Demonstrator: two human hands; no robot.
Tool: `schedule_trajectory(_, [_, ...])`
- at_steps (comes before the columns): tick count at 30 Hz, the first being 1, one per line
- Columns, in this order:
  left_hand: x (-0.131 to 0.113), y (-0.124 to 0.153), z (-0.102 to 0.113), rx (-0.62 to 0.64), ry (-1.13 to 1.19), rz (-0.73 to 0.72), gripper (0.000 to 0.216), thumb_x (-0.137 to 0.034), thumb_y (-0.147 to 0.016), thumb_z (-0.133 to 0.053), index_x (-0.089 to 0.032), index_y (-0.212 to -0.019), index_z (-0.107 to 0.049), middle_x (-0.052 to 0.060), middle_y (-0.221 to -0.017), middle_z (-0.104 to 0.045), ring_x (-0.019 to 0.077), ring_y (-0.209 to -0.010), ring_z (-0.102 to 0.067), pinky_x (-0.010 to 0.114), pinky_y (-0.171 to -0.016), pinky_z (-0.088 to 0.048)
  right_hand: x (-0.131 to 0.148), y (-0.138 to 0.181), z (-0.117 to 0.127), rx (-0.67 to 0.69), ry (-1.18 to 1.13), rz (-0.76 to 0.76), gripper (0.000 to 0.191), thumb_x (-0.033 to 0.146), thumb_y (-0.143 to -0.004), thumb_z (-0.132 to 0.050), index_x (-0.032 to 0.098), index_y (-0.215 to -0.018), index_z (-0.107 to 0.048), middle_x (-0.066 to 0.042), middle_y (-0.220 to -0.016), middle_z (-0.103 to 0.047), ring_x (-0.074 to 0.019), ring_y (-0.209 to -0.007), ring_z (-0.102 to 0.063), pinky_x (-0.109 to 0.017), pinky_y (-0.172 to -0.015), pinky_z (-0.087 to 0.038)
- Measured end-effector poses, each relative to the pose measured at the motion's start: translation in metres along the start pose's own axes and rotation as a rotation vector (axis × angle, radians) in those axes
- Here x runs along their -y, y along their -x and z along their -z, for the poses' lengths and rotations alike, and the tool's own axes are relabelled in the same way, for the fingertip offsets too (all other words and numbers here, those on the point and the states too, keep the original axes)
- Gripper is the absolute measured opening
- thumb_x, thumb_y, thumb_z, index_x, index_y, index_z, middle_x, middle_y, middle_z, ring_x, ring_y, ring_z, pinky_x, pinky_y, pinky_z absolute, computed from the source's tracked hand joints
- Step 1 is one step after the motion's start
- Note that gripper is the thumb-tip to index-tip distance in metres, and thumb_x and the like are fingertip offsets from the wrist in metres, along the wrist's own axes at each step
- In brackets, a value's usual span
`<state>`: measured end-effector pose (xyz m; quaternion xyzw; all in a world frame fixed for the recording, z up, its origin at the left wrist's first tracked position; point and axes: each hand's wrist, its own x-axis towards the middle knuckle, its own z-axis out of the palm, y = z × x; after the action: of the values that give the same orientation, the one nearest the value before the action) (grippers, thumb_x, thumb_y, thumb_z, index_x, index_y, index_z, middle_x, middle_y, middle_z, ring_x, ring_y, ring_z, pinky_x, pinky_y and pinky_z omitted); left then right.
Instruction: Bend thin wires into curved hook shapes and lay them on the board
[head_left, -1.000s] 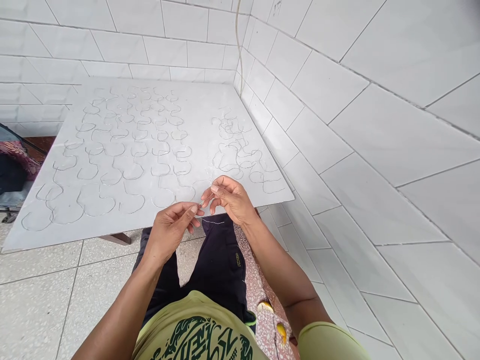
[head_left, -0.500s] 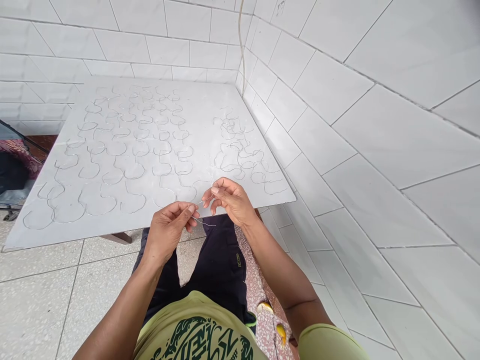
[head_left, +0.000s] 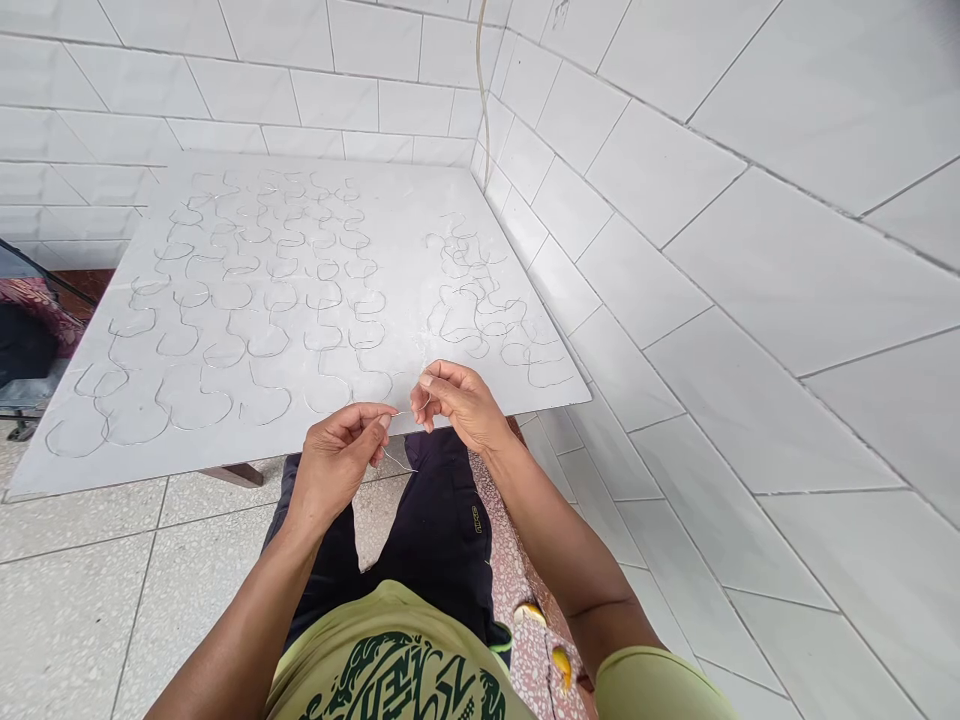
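Though curved, wire (head_left: 403,412) mainly crosswise.

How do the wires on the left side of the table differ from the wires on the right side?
The left-side wires lie in rough rows and columns, while the right-side wires form a jumbled, overlapping cluster. The left-side wires spread over a larger area than the right-side wires. Both groups are thin and curved, lying on the pale tabletop.

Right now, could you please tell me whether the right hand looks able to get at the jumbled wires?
Probably yes: the jumbled wires lie just beyond the right hand on the table, nothing visible between, though it holds another wire.
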<state>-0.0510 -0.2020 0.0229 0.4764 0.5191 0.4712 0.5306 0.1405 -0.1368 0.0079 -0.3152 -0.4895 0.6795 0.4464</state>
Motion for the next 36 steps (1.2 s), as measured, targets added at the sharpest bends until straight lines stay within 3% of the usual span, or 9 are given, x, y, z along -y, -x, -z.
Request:
schedule_trajectory(11, [0.010,0.001,0.008,0.088,-0.086,0.006,0.026,-0.041,-0.091,-0.074,-0.019,-0.104,-0.080,-0.002,-0.070,-0.062,0.0099,-0.060,-0.051,0.024,-0.058,-0.044,0.003,0.003,-0.002,-0.046,0.332,-0.007,0.039,0.052,-0.098,-0.065,0.021,-0.078,-0.050,0.008,-0.057,-0.056,-0.0085,-0.045,-0.051,-0.023,-0.049,-0.044])
schedule_trajectory(15, [0.011,0.001,0.010,0.089,-0.085,0.001,0.027,-0.042,-0.091,-0.075,-0.019,-0.105,-0.079,-0.001,-0.072,-0.064,0.0100,-0.059,-0.053,0.024,-0.057,-0.045,0.001,0.002,-0.002,-0.032,0.334,0.011,0.038,0.053,-0.099,-0.063,0.022,-0.081,-0.049,0.009,-0.056,-0.053,-0.0085,-0.043,-0.049,-0.024,-0.048,-0.043])
schedule_trajectory(22, [0.011,0.002,0.010,0.094,-0.123,-0.018,0.027,-0.043,-0.091,-0.073,-0.020,-0.106,-0.078,-0.001,-0.073,-0.063,0.0107,-0.061,-0.054,0.024,-0.058,-0.046,-0.003,0.000,-0.003,-0.041,0.279,0.018,0.038,0.055,-0.098,-0.062,0.021,-0.083,-0.050,0.003,-0.073,-0.068,-0.0107,-0.054,-0.059,-0.024,-0.050,-0.046])
schedule_trajectory(36, [0.019,0.002,0.006,0.106,-0.096,-0.010,0.032,-0.044,-0.092,-0.072,-0.019,-0.110,-0.079,-0.001,-0.070,-0.062,0.0108,-0.059,-0.050,0.024,-0.057,-0.041,-0.010,-0.002,-0.006,-0.102,0.255,-0.005,0.040,0.055,-0.095,-0.067,0.022,-0.079,-0.049,0.005,-0.061,-0.062,-0.0105,-0.047,-0.053,-0.024,-0.048,-0.044])
